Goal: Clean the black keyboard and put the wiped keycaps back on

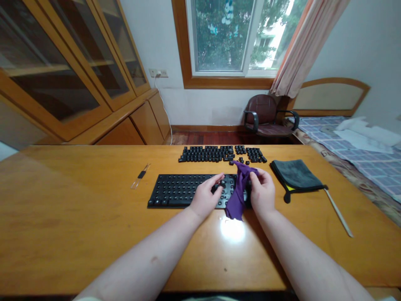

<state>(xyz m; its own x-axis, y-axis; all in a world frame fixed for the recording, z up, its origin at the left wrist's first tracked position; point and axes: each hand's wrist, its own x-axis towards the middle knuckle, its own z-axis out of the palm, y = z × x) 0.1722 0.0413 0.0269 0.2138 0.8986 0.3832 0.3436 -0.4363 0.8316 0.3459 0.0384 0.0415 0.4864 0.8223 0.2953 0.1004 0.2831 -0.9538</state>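
A black keyboard base (178, 190) lies on the wooden table, most of its keycaps off and a few still on at its lower left corner. Above its right half, my left hand (207, 195) pinches a small black keycap (222, 183) between thumb and fingers. My right hand (262, 190) is closed on a purple cloth (237, 200), which hangs down over the keyboard's right part and hides some of it. Behind the keyboard, loose black keycaps (203, 154) are laid out in keyboard order, with several stray ones near the cloth's upper end.
A keycap puller (141, 174) with wire loops lies left of the keyboard. Folded dark grey cloths (296, 174) are to the right, beside a thin pale stick (339, 213). Beyond the table (78, 217) stand an office chair (266, 113), a bed and a glass-door cabinet.
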